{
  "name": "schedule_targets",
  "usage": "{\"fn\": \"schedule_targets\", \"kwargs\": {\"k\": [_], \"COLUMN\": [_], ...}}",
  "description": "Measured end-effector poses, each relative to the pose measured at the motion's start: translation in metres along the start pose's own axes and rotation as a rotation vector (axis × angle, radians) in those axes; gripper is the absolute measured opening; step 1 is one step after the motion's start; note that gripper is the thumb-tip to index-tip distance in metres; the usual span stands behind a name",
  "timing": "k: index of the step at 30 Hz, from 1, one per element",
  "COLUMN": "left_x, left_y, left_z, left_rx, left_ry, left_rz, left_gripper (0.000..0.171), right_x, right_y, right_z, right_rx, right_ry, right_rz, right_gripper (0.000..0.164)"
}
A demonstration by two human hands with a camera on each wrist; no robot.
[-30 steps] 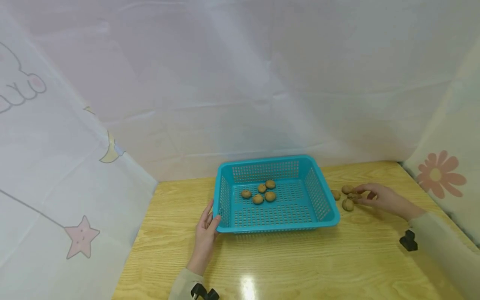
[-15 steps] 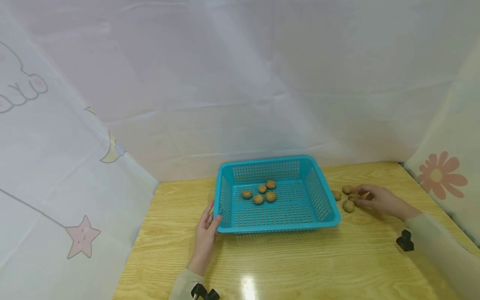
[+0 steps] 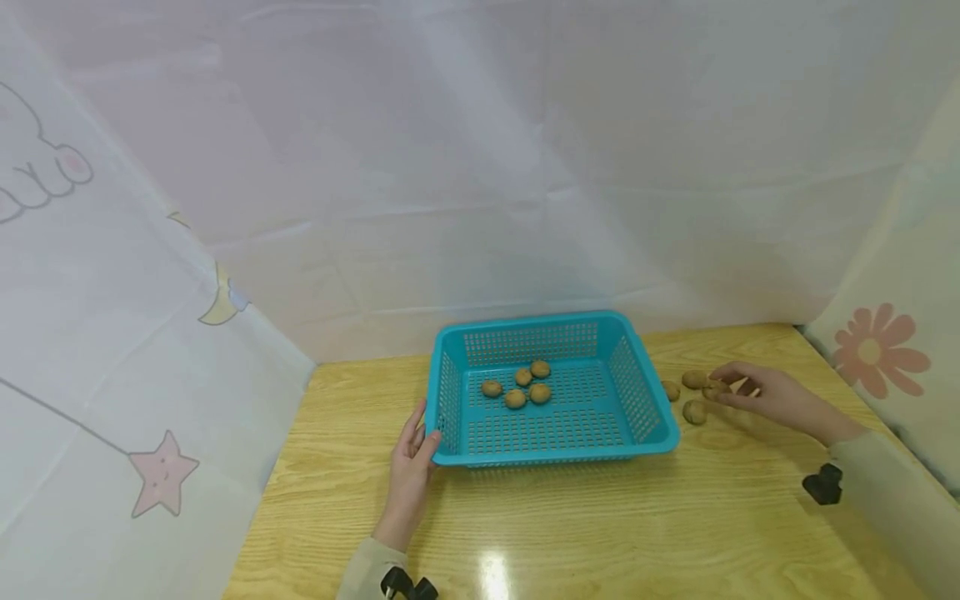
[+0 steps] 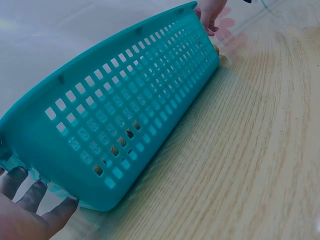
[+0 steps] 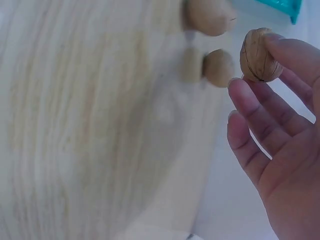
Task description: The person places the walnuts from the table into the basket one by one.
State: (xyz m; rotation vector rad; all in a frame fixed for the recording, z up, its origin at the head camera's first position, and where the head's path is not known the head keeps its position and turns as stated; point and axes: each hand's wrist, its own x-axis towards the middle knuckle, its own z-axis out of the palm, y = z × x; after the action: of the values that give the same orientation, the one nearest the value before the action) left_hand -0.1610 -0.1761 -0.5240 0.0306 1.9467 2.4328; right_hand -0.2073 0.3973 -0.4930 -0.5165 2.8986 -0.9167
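A blue plastic basket (image 3: 555, 454) with slotted walls stands on the table, and several walnuts (image 3: 539, 393) lie on its floor. My left hand (image 3: 409, 479) holds the basket's near left corner, thumb over the rim; its fingertips (image 4: 60, 210) show against the end wall in the left wrist view. Right of the basket, my right hand (image 3: 783, 400) pinches one walnut (image 5: 257, 55) between thumb and fingers. In the right wrist view it appears raised off the wood. Three loose walnuts lie between that hand and the basket, one of them (image 3: 694, 412) nearer the front.
The wooden table (image 3: 570, 533) stretches in front of the basket. A pale printed sheet (image 3: 480, 167) hangs behind the table and along both sides. One loose walnut (image 3: 671, 390) lies close to the basket's right wall.
The right hand has taken a walnut from the small group and shifted slightly right with it. The left hand and the basket have stayed in place.
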Motion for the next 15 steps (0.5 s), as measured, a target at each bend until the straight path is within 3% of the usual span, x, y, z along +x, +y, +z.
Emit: {"fn": "schedule_targets", "kwargs": {"k": [15], "left_x": [-0.001], "left_y": [0.003], "left_z": [0.001], "left_rx": [-0.008], "left_ry": [0.007], "left_rz": [-0.013], "left_gripper": [0.066], "right_x": [0.009], "right_y": [-0.047], "right_z": [-0.021], "right_rx": [0.001], "right_ry": [0.070], "right_rz": [-0.157], "right_gripper": [0.034]}}
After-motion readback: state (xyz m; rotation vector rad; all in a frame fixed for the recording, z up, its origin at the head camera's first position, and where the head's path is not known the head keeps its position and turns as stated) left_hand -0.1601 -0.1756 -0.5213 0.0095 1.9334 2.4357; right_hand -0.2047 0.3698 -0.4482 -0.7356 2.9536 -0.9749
